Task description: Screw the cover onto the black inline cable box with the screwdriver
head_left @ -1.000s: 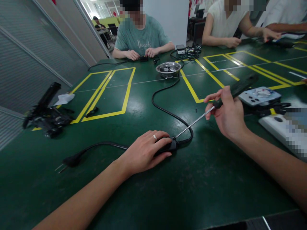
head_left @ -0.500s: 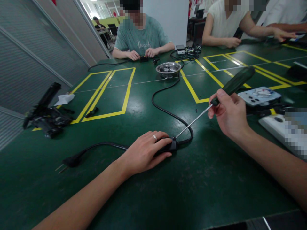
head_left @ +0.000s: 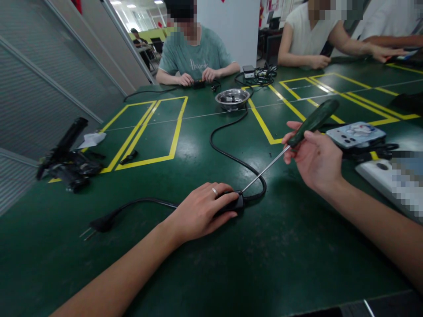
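Under my left hand (head_left: 205,211), a small black box (head_left: 238,202) on a power cord is gripped between fingers and thumb against the table. A ring is on one finger, and the hand covers most of the box. My right hand (head_left: 317,154) holds a screwdriver (head_left: 315,121) by its dark green handle, between thumb and fingers. The thin metal shaft slants down to the left, its tip at the right end of the box. A black cord (head_left: 228,152) curves from the box toward the back; a two-pin plug (head_left: 101,223) lies at the left.
A metal bowl (head_left: 232,99) with small parts stands farther back, near coiled cables (head_left: 262,75). Black parts (head_left: 71,163) lie at left beside white paper (head_left: 92,140). A phone (head_left: 357,133) is at right. Across the table, a person in a green shirt (head_left: 198,55) handles a black piece.
My right hand's fingers have loosened and turned on the screwdriver handle, which has swung slightly left and lower. The tip stays at the box; my left hand keeps its hold.
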A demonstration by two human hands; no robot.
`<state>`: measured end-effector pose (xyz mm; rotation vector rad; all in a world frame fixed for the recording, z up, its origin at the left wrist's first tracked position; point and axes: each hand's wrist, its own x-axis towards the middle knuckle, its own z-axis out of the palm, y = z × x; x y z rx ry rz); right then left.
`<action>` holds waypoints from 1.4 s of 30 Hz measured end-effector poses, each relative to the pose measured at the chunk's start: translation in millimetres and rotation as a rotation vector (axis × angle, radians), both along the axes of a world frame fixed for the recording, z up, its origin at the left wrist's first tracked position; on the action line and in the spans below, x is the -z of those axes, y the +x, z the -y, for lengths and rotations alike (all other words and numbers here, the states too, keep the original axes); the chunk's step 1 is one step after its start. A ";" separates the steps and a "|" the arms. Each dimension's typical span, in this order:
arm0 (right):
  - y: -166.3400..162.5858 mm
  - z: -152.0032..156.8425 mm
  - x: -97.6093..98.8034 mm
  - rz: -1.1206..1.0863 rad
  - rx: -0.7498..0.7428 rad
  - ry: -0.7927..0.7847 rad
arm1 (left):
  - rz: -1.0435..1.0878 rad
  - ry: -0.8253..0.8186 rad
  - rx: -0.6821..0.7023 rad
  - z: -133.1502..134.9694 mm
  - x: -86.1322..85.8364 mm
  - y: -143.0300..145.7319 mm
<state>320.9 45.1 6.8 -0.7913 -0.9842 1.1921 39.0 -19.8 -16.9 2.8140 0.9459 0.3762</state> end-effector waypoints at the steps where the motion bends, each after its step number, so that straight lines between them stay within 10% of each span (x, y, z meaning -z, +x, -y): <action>1: -0.3 0.4 -0.7 0.006 0.018 0.006 | -0.001 -0.001 -0.001 0.0 0.1 -0.2; 16: -3.9 2.8 0.8 -0.066 -0.034 0.022 | -0.011 -0.036 -0.006 0.1 0.3 -0.5; 30: 29.9 -35.8 -2.1 0.122 0.675 0.222 | -0.048 -0.081 -0.022 1.9 -4.6 1.7; 42: 18.9 -27.2 8.7 0.401 0.697 0.426 | -0.059 -0.238 -0.189 -2.2 -18.0 -19.9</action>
